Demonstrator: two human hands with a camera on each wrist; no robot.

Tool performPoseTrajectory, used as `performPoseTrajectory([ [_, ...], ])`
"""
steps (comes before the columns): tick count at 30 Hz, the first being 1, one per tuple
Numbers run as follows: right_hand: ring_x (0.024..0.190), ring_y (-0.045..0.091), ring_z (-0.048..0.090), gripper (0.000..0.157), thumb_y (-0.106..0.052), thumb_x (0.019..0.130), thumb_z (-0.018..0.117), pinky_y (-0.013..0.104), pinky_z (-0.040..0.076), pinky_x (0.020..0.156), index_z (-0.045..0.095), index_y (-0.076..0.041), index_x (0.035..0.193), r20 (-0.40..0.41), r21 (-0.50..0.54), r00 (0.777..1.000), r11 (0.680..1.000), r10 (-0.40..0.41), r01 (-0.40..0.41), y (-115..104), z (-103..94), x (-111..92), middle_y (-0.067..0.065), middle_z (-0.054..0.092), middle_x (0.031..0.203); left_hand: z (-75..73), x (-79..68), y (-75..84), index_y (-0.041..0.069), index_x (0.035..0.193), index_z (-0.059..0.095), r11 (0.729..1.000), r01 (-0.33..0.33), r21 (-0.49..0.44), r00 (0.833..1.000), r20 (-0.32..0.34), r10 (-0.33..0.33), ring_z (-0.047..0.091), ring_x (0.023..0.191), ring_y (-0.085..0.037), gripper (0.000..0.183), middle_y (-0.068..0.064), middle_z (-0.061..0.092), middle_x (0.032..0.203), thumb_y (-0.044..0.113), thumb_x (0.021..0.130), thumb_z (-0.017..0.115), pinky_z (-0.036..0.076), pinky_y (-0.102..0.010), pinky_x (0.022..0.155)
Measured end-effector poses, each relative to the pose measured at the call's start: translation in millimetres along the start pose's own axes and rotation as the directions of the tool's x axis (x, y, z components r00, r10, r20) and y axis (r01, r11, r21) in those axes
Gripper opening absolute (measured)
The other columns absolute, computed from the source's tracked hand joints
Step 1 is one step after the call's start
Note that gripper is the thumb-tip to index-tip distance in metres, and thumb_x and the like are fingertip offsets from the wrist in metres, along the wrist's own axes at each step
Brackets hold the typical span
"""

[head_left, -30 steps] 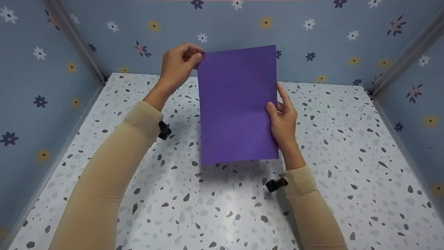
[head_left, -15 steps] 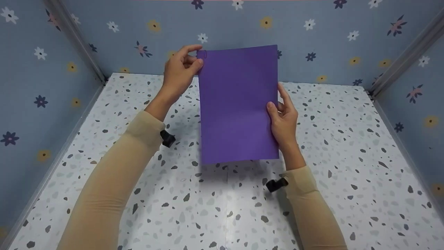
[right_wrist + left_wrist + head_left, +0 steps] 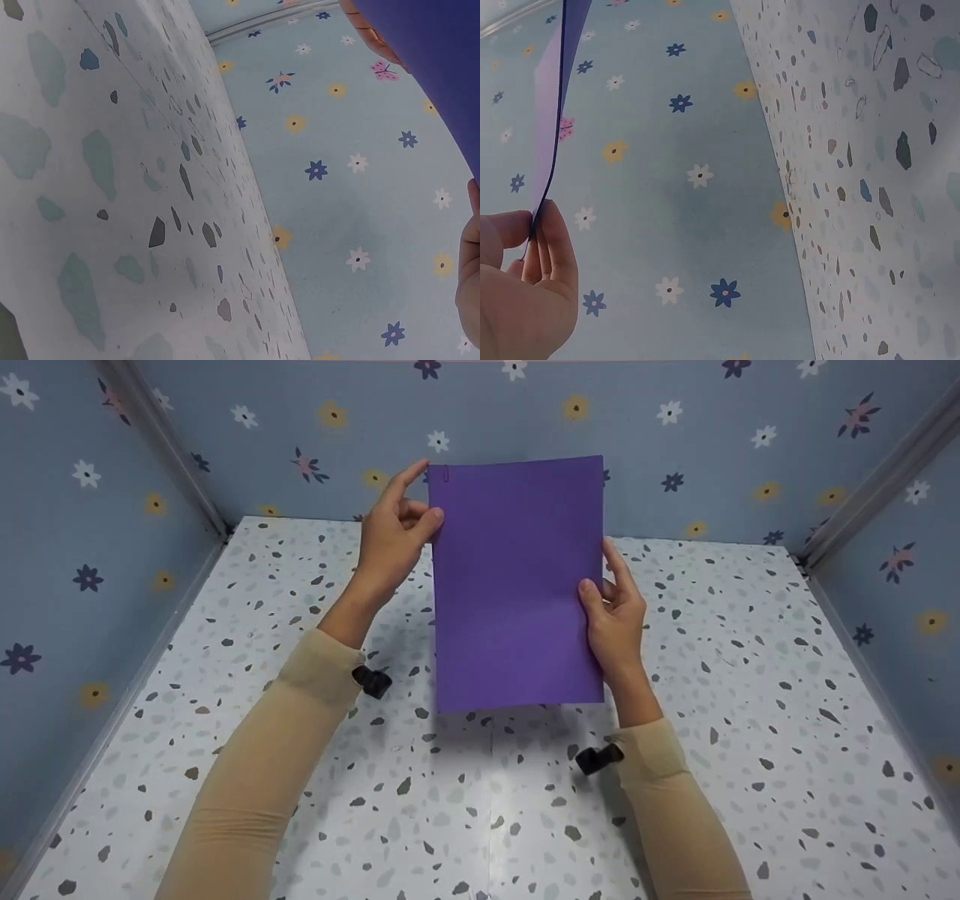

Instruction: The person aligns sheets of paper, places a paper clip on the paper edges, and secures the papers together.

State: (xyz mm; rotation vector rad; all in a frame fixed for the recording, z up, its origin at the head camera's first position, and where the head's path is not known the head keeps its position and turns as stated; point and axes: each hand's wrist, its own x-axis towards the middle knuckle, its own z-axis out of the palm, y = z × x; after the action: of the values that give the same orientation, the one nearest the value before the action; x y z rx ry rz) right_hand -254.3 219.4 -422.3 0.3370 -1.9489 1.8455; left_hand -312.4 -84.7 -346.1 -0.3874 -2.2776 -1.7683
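Observation:
A purple sheet of paper [image 3: 517,585] is held up over the tabletop in the head view, its broad face toward me. Near its top left corner sits a small dark paper clip [image 3: 446,474]. My left hand [image 3: 390,544] pinches the upper left edge between thumb and fingers, the index finger stretched up to the corner. On the opposite edge, about midway down, my right hand [image 3: 616,622] grips with the thumb in front and the fingers behind. The left wrist view catches the paper [image 3: 549,135] edge-on, with a paler lilac face on one side.
The white tabletop [image 3: 750,720] has grey and green speckles. Blue flowered panels [image 3: 510,405] enclose it at the back and both sides. Small black wrist devices [image 3: 373,682] sit at the cuffs of the beige sleeves [image 3: 255,765].
My left hand has slid down the paper's left edge from the corner, uncovering the paper clip, and its index finger has straightened. The right hand and the paper have barely moved.

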Motion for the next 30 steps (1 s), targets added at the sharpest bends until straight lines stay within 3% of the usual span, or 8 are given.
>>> performPoseTrajectory([
  [4, 0.107, 0.025, 0.076, 0.061, -0.015, 0.108, 0.064, 0.033, 0.063, 0.072, 0.042, -0.016, 0.165, -0.007, -0.008, 1.0, 1.0, 0.004, -0.004, 0, -0.5, 0, 0.015, 0.07, 0.137, 3.0, -6.7, -0.5, 0.027, 0.168, 0.035, 1.0, 0.021, -0.017, 0.999, 0.03, -0.021, 0.071, 0.099, -0.021, 0.068, -0.009, 0.071, 0.104, 0.013, 0.107, 0.063, 0.056, -0.034, 0.091],
  [11, 0.086, 0.026, 0.078, 0.061, -0.015, 0.108, 0.064, 0.034, 0.063, 0.068, 0.042, -0.016, 0.165, -0.007, 0.023, 1.0, 1.0, -0.003, 0.004, 2, -1.6, 0, 0.021, 0.075, 0.123, 9.1, -14.5, -8.2, 0.031, 0.169, 0.032, 0.999, 0.048, -0.013, 0.998, 0.052, -0.047, 0.067, 0.096, -0.021, 0.07, -0.009, 0.07, 0.105, 0.016, 0.108, 0.064, 0.047, -0.032, 0.081],
  [20, 0.087, 0.023, 0.078, 0.061, -0.013, 0.108, 0.063, 0.031, 0.062, 0.068, 0.041, -0.012, 0.165, -0.028, 0.027, 1.0, 1.0, 0.004, -0.003, 3, -1.0, 0, 0.023, 0.074, 0.124, 13.0, -25.8, -12.6, 0.037, 0.167, 0.035, 0.996, 0.056, -0.067, 0.997, 0.064, -0.052, 0.07, 0.103, -0.02, 0.069, -0.009, 0.072, 0.108, 0.019, 0.108, 0.066, 0.051, -0.034, 0.091],
  [30, 0.092, 0.026, 0.078, 0.062, -0.014, 0.108, 0.065, 0.034, 0.063, 0.069, 0.04, -0.012, 0.165, -0.032, 0.014, 0.999, 1.0, -0.001, 0.001, 4, -0.4, 0, 0.02, 0.075, 0.125, 20.2, -39.9, -18.3, 0.035, 0.168, 0.032, 0.994, 0.063, -0.094, 0.996, 0.066, -0.057, 0.071, 0.1, -0.022, 0.073, -0.01, 0.071, 0.104, 0.019, 0.107, 0.067, 0.055, -0.037, 0.095],
])
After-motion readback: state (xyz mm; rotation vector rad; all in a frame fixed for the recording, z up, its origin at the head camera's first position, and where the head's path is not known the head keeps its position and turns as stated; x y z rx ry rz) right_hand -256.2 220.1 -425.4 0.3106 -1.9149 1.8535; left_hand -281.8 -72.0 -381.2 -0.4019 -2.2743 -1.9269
